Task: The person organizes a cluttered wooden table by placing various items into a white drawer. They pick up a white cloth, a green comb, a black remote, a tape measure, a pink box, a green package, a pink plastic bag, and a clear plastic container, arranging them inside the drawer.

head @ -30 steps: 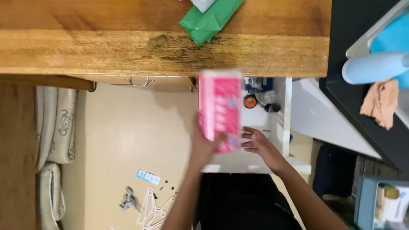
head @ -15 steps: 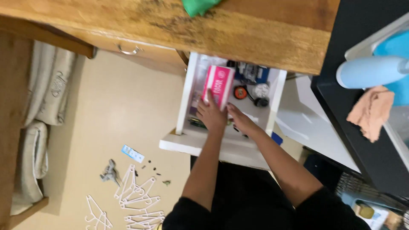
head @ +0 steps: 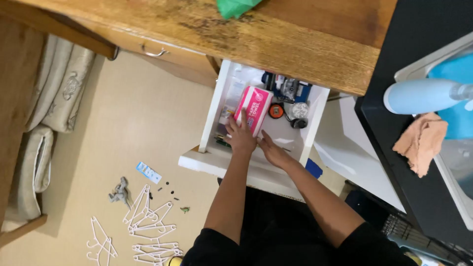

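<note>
Now your left hand (head: 241,138), fingers spread, presses on the glossy pink rectangular pack (head: 253,110) inside the white drawer (head: 212,111); right hand (head: 272,151) lies flat beside it, fingers together.

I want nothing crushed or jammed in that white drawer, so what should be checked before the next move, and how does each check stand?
1. White drawer pulled open: ok.
2. Pink pack inside the drawer walls: ok.
3. Left hand on the pack: ok.
4. Right hand inside the drawer, not on the pack: ok.
5. Pack lying flat on the drawer floor: cannot tell.
6. Small round items beside the pack, not under it: ok.
</note>
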